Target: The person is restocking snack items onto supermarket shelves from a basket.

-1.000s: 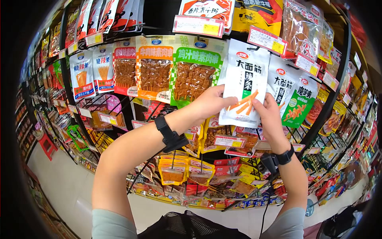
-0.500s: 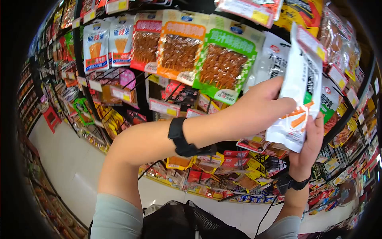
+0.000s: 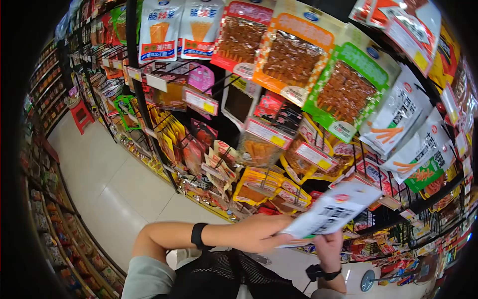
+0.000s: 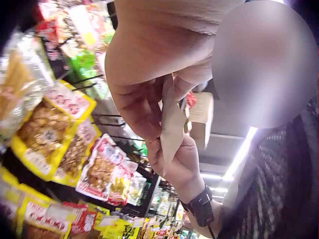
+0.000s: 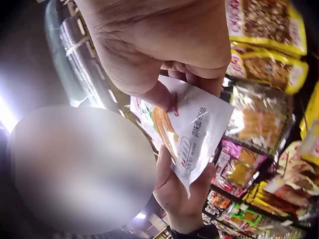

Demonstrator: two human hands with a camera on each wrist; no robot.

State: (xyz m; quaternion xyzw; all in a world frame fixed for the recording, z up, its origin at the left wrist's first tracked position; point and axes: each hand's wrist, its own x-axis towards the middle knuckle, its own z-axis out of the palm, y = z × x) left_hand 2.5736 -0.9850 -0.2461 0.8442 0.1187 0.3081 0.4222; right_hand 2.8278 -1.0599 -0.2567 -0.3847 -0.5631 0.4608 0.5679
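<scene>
A white snack packet (image 3: 332, 212) with dark lettering is held low before the body in the head view, tilted. The left hand (image 3: 261, 233) pinches its left lower end, the right hand (image 3: 328, 249) its lower right part. In the left wrist view the packet (image 4: 172, 129) shows edge-on between the left hand (image 4: 154, 55) and the right hand (image 4: 177, 162). The right wrist view shows the packet's orange picture and print (image 5: 199, 124), with the right hand (image 5: 159, 45) above, thumb on it, and the left hand (image 5: 184, 191) at its other end.
Similar white packets (image 3: 398, 112) hang on the rack beside a green-edged skewer packet (image 3: 348, 84) and an orange one (image 3: 294, 52). Yellow packets (image 3: 256, 185) and price tags (image 3: 200, 100) sit lower. Tiled floor (image 3: 119, 184) and a red stool (image 3: 81, 115) are at left.
Both hands have brought the packet down and away from the rack toward the body, tilting it. The head view has swung so that the rack's hanging packets stand higher and more floor shows.
</scene>
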